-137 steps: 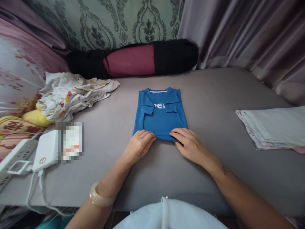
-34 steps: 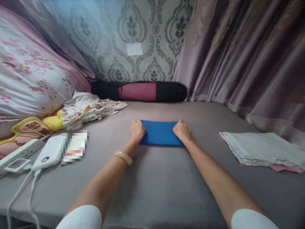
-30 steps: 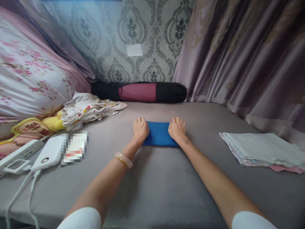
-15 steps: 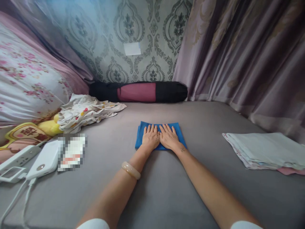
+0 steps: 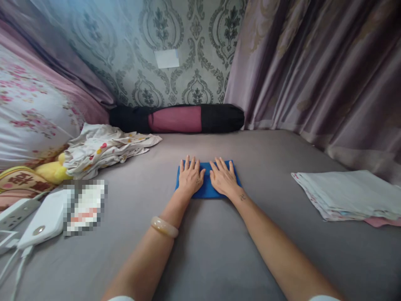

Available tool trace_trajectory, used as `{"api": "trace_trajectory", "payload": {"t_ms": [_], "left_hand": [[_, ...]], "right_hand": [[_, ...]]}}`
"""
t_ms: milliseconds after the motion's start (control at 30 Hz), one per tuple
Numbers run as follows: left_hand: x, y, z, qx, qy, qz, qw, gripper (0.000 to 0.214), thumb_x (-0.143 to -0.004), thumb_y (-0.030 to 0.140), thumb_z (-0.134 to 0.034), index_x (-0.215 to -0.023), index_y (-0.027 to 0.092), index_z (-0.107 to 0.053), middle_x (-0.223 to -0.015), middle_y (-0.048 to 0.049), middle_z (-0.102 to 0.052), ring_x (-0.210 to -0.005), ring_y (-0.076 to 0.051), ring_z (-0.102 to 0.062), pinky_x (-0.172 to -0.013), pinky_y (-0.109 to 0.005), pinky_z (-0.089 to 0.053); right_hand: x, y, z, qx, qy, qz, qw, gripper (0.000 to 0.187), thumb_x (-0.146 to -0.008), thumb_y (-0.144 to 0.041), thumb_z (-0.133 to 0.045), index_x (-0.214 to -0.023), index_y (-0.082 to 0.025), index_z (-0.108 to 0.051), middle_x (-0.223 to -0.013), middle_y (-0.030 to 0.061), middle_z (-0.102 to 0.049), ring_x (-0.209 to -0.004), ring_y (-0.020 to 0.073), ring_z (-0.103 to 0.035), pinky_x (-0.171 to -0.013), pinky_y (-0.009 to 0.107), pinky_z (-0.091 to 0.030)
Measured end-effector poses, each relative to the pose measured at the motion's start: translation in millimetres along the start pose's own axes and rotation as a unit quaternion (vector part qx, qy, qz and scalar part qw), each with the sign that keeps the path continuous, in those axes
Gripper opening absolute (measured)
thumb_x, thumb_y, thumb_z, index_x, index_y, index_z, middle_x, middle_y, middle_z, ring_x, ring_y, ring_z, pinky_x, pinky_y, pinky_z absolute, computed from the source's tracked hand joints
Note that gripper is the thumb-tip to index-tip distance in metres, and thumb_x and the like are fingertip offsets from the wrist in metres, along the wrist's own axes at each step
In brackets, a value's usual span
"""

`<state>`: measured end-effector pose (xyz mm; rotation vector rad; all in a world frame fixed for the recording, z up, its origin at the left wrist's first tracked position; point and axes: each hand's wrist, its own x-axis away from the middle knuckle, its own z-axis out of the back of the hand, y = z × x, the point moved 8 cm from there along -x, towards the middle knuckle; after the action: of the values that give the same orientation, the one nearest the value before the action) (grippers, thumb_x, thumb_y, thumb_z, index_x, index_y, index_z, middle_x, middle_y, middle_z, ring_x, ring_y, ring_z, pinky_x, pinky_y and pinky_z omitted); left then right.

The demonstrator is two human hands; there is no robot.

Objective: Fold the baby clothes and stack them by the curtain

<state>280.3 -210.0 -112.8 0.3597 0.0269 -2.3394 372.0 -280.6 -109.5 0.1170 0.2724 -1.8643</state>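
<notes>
A blue shirt [image 5: 207, 189], folded into a small rectangle, lies on the grey bed [image 5: 219, 251] straight ahead of me. My left hand [image 5: 189, 177] lies flat on its left half with fingers stretched out. My right hand [image 5: 223, 178] lies flat on its right half, fingers spread too. Both palms press down on the cloth and hide most of it. A pale bangle [image 5: 164, 226] circles my left wrist.
A heap of white patterned clothes [image 5: 105, 147] lies at the left, by a yellow plush toy [image 5: 50, 171] and floral pillows. A power bank [image 5: 37, 219] with cables sits at the near left. Folded white laundry [image 5: 347, 195] lies at the right. A black and maroon roll [image 5: 178, 118] lines the wall.
The shirt was folded in half away from me. My hands went from its two ends to its middle and now lie flat, a little apart, pressing it down.
</notes>
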Motion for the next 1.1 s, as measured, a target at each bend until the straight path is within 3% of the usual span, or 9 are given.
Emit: {"api": "trace_trajectory", "payload": {"t_ms": [200,433,533,667,867,1100], "left_hand": [[3,-7,-16.9,0.003,-0.083,0.012,0.996,0.057,-0.098,0.052,-0.025,-0.148,0.027,-0.038,-0.155,-0.0101,-0.036,-0.146,-0.034,-0.022,-0.114,-0.062,-0.017],[3,-6,-15.8,0.015,-0.08,0.019,0.996,0.06,-0.097,0.053,-0.027,-0.147,0.021,-0.039,-0.155,-0.0124,-0.034,-0.146,-0.034,-0.023,-0.115,-0.061,-0.017],[3,-10,-6.7,0.018,-0.039,0.037,0.998,0.064,-0.097,0.053,-0.025,-0.146,0.015,-0.04,-0.154,-0.0143,-0.036,-0.146,-0.032,-0.024,-0.117,-0.058,-0.015],[5,-21,5.4,-0.001,0.021,0.072,0.997,0.066,-0.098,0.052,-0.02,-0.146,0.011,-0.039,-0.154,-0.0154,-0.035,-0.147,-0.029,-0.02,-0.119,-0.054,-0.008],[6,-34,-17.2,0.003,-0.077,0.096,0.992,0.069,-0.097,0.052,-0.022,-0.149,0.008,-0.032,-0.155,-0.0179,-0.032,-0.146,-0.031,-0.025,-0.118,-0.053,-0.015],[6,-37,-17.8,0.021,-0.08,0.102,0.991,0.067,-0.097,0.052,-0.021,-0.15,0.012,-0.032,-0.155,-0.0163,-0.032,-0.146,-0.031,-0.024,-0.117,-0.058,-0.015]], "right_hand": [[-1,7,-13,-0.007,-0.053,-0.013,0.998,0.052,-0.1,-0.033,-0.028,-0.148,-0.02,-0.039,-0.156,0.0123,-0.033,-0.145,0.0283,-0.024,-0.116,0.056,-0.014],[0,7,-14,-0.01,-0.05,-0.014,0.999,0.052,-0.1,-0.033,-0.027,-0.148,-0.019,-0.039,-0.155,0.0121,-0.034,-0.145,0.0272,-0.023,-0.117,0.055,-0.013],[-1,9,-9,-0.024,-0.041,-0.018,0.999,0.053,-0.1,-0.032,-0.025,-0.148,-0.017,-0.038,-0.155,0.0128,-0.033,-0.145,0.0263,-0.023,-0.117,0.054,-0.014],[-1,26,2,-0.012,0.005,-0.077,0.997,0.055,-0.099,-0.03,-0.023,-0.149,-0.011,-0.034,-0.158,0.0133,-0.027,-0.147,0.0257,-0.018,-0.118,0.052,-0.01],[2,42,-14,-0.01,-0.056,-0.124,0.991,0.06,-0.099,-0.033,-0.021,-0.15,-0.003,-0.029,-0.157,0.0147,-0.028,-0.146,0.0261,-0.02,-0.119,0.05,-0.012],[0,45,-15,-0.031,-0.061,-0.131,0.989,0.058,-0.099,-0.033,-0.021,-0.15,-0.008,-0.03,-0.157,0.0129,-0.03,-0.146,0.0251,-0.02,-0.119,0.05,-0.011]]}}
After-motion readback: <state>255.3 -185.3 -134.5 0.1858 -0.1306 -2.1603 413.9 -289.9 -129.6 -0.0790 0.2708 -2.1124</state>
